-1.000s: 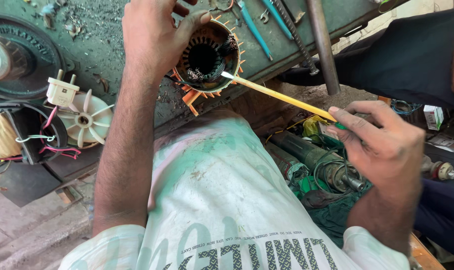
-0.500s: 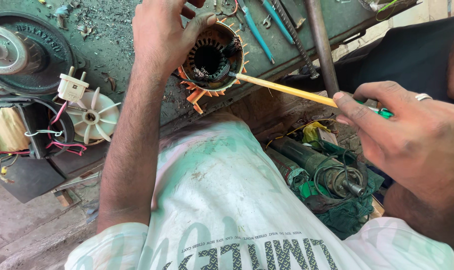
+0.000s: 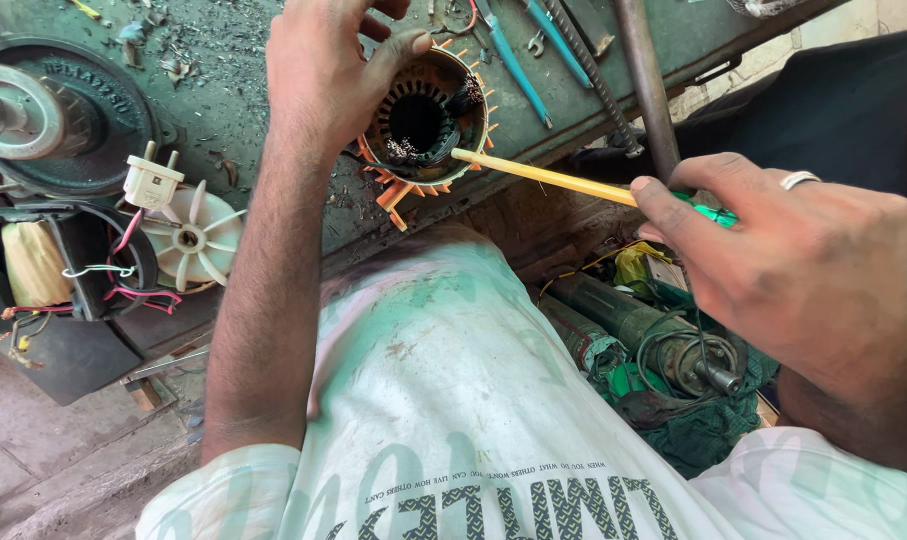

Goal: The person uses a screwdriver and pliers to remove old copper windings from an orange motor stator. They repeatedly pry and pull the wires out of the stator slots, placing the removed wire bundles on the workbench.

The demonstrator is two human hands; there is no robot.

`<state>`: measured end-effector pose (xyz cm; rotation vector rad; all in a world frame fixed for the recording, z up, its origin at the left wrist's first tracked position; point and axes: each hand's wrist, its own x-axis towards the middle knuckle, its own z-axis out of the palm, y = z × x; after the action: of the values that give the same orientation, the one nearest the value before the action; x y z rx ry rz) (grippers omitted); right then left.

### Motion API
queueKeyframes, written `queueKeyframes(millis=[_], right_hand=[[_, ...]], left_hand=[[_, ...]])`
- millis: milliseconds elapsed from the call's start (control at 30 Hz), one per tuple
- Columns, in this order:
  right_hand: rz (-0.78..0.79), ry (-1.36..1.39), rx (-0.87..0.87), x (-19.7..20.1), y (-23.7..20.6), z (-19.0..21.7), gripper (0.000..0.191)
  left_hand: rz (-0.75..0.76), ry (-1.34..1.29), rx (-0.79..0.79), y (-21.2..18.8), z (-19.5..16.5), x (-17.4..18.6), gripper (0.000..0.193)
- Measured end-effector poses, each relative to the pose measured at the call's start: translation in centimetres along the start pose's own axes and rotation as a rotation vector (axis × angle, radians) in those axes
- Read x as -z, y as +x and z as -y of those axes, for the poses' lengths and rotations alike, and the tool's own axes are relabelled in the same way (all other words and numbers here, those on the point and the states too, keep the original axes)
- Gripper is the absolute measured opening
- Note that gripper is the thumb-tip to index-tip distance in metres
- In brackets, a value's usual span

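The motor stator (image 3: 426, 120), a round steel core with a dark bore and orange insulating strips fanning from its lower edge, sits at the front edge of the green workbench (image 3: 244, 120), top centre of the view. The left hand (image 3: 324, 70) clamps it from the left: the thumb lies over the top rim and the fingers wrap the far side, a firm narrow hold on the core. A thin yellow stick (image 3: 544, 175) touches the stator's right rim with its tip and runs down to the right into the right hand (image 3: 804, 270), which pinches it between thumb and forefinger beside a bright green handle part (image 3: 712, 212); a ring sits on 1 finger of that hand.

Outward on the bench, 2 teal-handled tools (image 3: 519, 60) and a dark metal rod (image 3: 646, 85) lie just right of the stator. To the left rest a white plastic fan impeller (image 3: 189, 238), a white 2-pin plug (image 3: 150, 182) touching it, red and black wires (image 3: 134, 290), and a large grey motor end housing with a shaft (image 3: 54, 115). Below right, under the hand, a green cylindrical motor body (image 3: 644, 335) lies on green cloth.
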<state>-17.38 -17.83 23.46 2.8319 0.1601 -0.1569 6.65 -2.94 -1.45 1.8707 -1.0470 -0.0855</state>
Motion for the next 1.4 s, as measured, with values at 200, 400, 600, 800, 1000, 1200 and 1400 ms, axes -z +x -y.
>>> queueKeyframes(millis=[200, 400, 600, 800, 1000, 1200, 1400], right_hand=[[0.030, 0.159, -0.089, -2.7, -1.9, -0.7, 0.031], [-0.187, 0.662, -0.381, -10.1, -4.5, 0.8, 0.032], [-0.270, 0.714, -0.356, -9.5, -5.6, 0.9, 0.030], [-0.356, 0.723, -0.233, -5.9, -4.6, 0.1, 0.023], [-0.272, 0.542, -0.065, -4.2, -3.1, -0.7, 0.025], [-0.120, 0.371, 0.227, -1.5, -2.1, -2.5, 0.034], [-0.172, 0.262, 0.394, -2.0, -0.7, -2.6, 0.021]], left_hand=[[-0.009, 0.042, -0.011, 0.0, -0.1, 0.2, 0.029], [0.050, -0.046, 0.086, -0.1, 0.2, -0.4, 0.025], [0.065, 0.034, 0.067, 0.4, -0.2, -0.3, 0.025], [0.016, 0.052, -0.014, 0.6, -0.3, 0.1, 0.029], [0.028, 0.016, 0.034, 0.2, 0.3, -0.3, 0.028], [0.044, -0.064, 0.042, 0.1, 0.3, -0.3, 0.028], [0.029, -0.018, 0.042, 0.1, 0.5, -0.5, 0.026]])
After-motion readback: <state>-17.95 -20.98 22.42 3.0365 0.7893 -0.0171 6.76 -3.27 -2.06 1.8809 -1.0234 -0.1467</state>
